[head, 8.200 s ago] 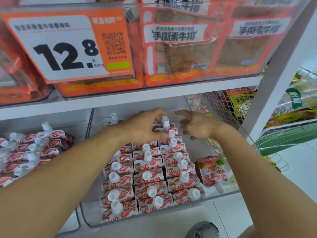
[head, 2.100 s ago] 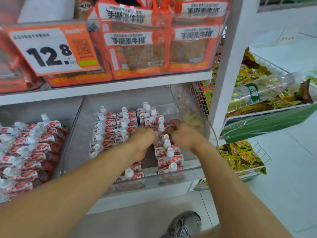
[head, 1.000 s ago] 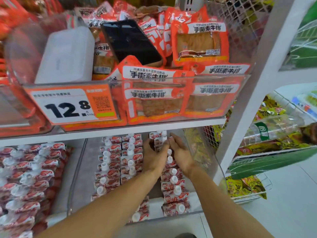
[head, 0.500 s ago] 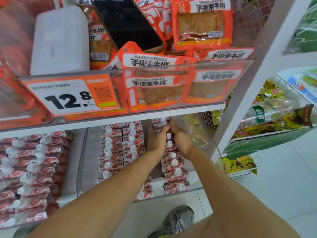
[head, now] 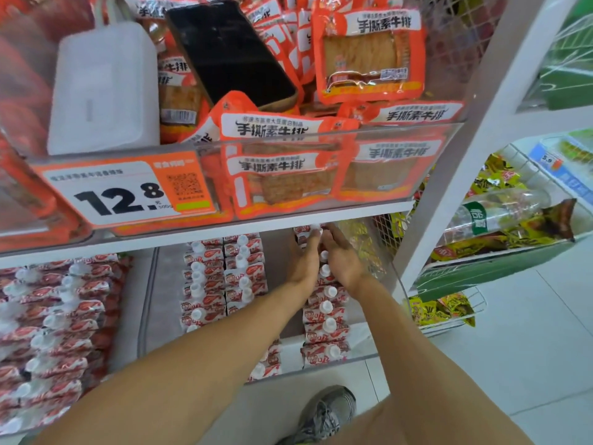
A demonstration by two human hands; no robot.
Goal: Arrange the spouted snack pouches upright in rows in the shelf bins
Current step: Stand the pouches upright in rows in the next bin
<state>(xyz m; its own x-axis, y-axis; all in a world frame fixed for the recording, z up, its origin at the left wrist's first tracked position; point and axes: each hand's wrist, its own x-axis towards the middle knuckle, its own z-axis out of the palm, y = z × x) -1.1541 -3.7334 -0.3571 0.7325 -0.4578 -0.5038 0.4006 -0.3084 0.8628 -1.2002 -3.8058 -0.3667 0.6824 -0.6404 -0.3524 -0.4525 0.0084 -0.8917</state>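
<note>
Done: three pouch rows [head: 224, 281] standing in clear bin [head: 146, 303], centre frame.
Left: rightmost row [head: 324, 329] unsquared.
Hands: left hand [head: 305, 261], right hand [head: 341, 260] flat, flanking it.

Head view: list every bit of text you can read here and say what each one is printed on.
"12.8", with "元" and "500g" in small print: orange price tag on the upper clear bin.
"手撕素牛排": orange snack packets in that bin.
"5.9": small blue tag on the right-hand rack.
"怡": green label on the clear bottle; the rest is blurred.
Spouted pouches: print too small to read.
</note>
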